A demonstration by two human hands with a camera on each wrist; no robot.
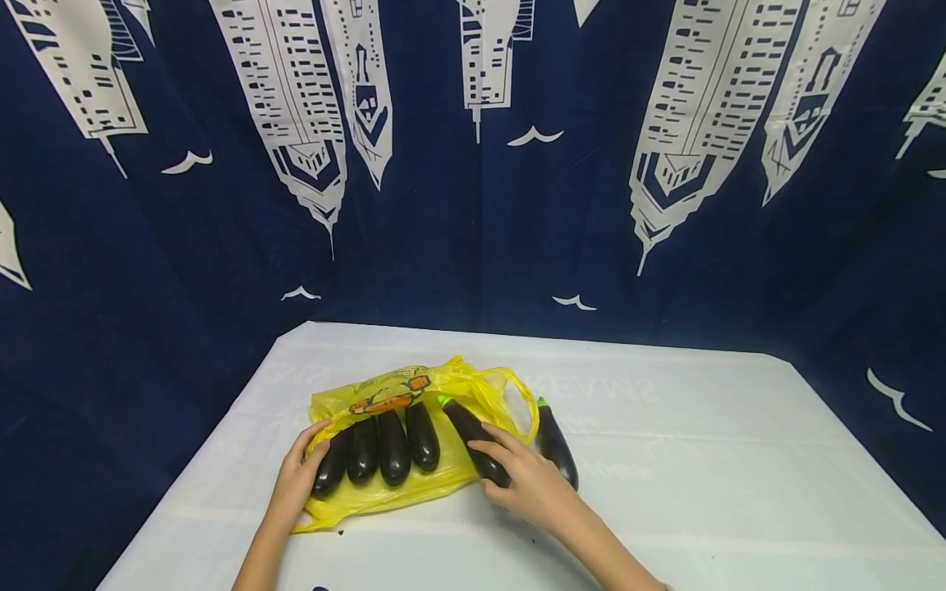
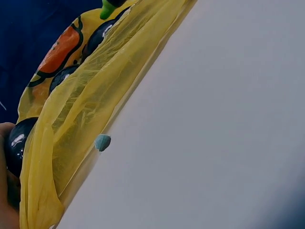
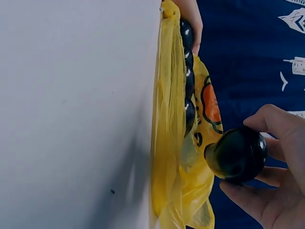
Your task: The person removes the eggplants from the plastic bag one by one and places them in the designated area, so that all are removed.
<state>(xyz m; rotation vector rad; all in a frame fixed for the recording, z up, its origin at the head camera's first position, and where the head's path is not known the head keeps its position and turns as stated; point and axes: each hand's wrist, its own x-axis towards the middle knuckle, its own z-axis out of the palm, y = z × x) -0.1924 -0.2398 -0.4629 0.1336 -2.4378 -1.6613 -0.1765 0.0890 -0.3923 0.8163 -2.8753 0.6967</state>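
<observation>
Four eggplants [image 1: 394, 450] lie in one bag [image 1: 377, 499]. My right hand [image 1: 538, 491] pinches a fifth eggplant [image 1: 464, 427] between thumb and fingers at the bag's mouth, green stem [image 1: 443, 400] pointing away and leftward, long axis slanting. A sixth eggplant [image 1: 556, 447] lies rightward on the table [image 1: 702, 476]. My left hand [image 1: 294, 478] touches the bag's left edge; whether its fingers pinch I cannot tell.

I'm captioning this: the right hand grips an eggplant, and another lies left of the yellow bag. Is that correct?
Not quite: the head view shows the other eggplant lying right of the bag. The right hand does grip an eggplant.
</observation>
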